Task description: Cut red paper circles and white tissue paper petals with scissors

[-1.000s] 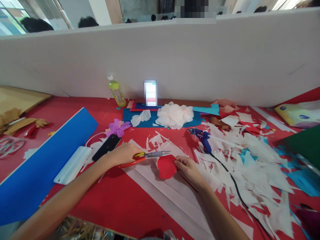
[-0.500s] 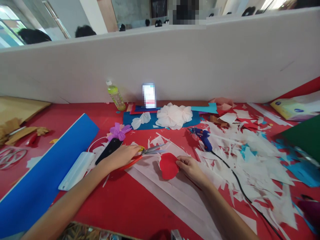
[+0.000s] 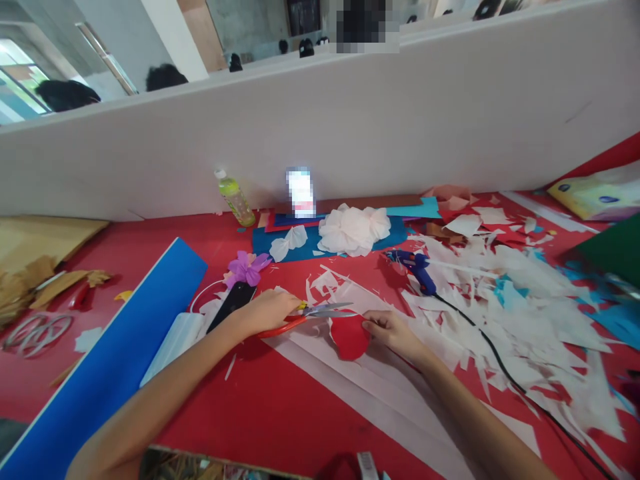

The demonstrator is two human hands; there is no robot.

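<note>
Scissors are in the person's left hand, which is closed around the handles; how each finger sits in the loops cannot be told. The two blades point to the right and stand slightly apart. The right hand is nearly closed, with thumb and fingers pinching a small red piece at its right side. This piece is between the two hands, above the long pale sheet on the red table, and the blades reach across its upper edge. Whether they already bite into it is not clear.

The step in hand seems to be trimming the red piece along its border. For the next cut, the right hand would need to hold the edge steady and turn it toward the blades, with its fingertips away from their points. Beyond lies a pale paper flower; at right, a blue glue gun.
</note>
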